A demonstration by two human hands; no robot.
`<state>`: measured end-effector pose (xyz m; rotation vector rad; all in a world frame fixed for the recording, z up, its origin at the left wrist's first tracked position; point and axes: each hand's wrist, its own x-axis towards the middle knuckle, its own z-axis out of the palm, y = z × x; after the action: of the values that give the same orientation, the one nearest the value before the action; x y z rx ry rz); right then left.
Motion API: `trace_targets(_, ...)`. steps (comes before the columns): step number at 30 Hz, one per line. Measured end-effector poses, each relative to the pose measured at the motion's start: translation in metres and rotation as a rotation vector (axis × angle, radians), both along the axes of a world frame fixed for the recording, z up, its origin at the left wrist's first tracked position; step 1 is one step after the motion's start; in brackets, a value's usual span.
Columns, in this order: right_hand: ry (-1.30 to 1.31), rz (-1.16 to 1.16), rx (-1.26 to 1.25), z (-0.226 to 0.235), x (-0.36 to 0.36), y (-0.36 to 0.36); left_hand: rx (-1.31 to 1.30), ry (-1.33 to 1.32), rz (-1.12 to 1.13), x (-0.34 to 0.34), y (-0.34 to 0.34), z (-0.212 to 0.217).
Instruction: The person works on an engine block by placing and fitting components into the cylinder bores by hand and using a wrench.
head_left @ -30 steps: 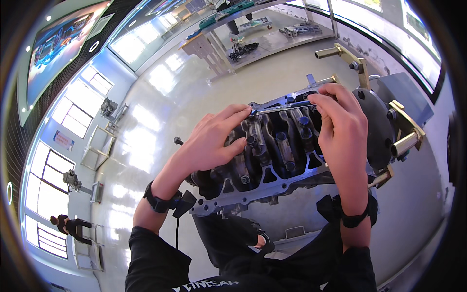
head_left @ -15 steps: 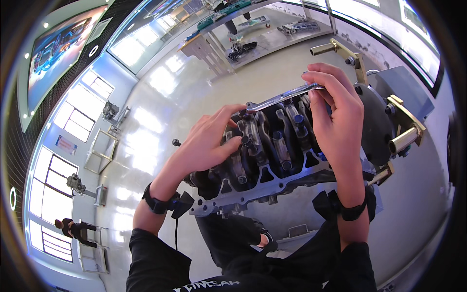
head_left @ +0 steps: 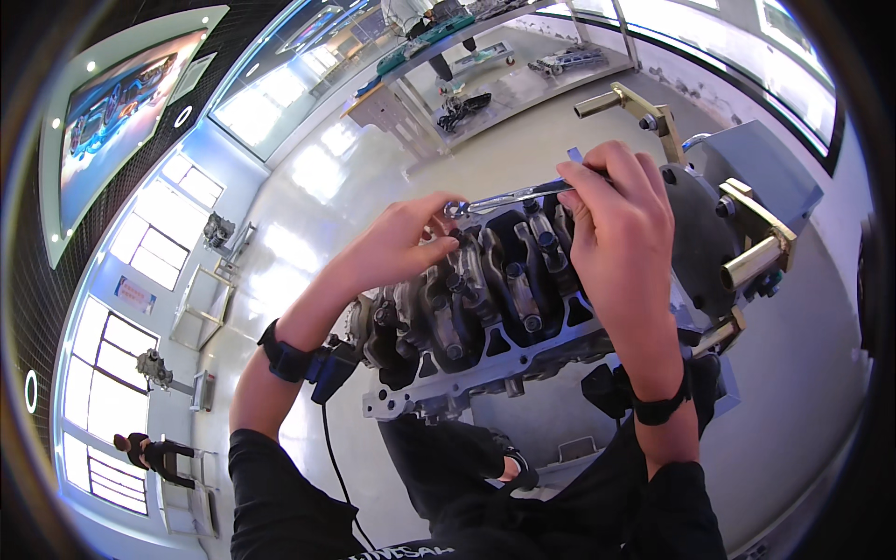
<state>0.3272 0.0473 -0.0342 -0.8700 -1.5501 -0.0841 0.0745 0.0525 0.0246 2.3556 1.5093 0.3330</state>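
My right hand is closed on a shiny metal wrench, which lies across the far side of a dark engine block. The wrench's ring end points left. At that end is my left hand; its index fingertip touches the ring, while the thumb rests lower and apart near a bolt head. Several bolted caps and a crankshaft run along the block's open face between my forearms. What sits inside the ring is hidden.
A grey stand with brass-coloured bracket arms holds the block at right. Behind it stands a metal workbench with parts on its lower shelf. A person is far off at left, near engines on stands.
My right hand has moved left and slightly down with the wrench, whose ring end now shows beside my left fingers. The left thumb has come nearer the fingers. The view has shifted slightly.
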Motion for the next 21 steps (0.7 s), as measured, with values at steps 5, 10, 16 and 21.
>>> trace_targets(5,0.120,-0.008,0.104,0.007,0.021,-0.001,0.073,0.199,-0.114,0.006,0.008,0.003)
trace_targets(10,0.272,0.152,0.083,0.012,0.028,-0.008,0.222,0.499,-0.083,0.015,0.008,-0.001)
trace_targets(16,0.253,0.174,0.084,0.013,0.034,-0.008,0.017,0.524,0.010,0.015,0.013,0.005)
trace_targets(21,0.251,0.176,0.090,0.012,0.038,-0.007,0.035,0.396,0.001,0.012,0.015,0.004)
